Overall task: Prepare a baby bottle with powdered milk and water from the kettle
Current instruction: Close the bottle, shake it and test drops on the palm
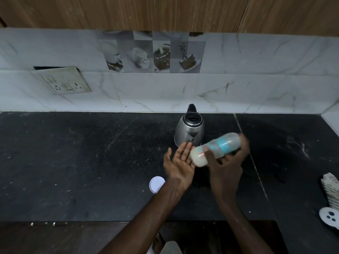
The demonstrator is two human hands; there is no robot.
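Bottle (216,149) above black countertop (73,162)

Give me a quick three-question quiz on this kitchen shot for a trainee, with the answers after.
1. True or false: the kettle stands on the counter behind the hands.
2. Which hand grips the bottle? A) left B) right C) both
3. Fill in: the left hand is held ____, palm up, at the bottle's milky end.
Key: 1 true; 2 B, the right hand; 3 open.
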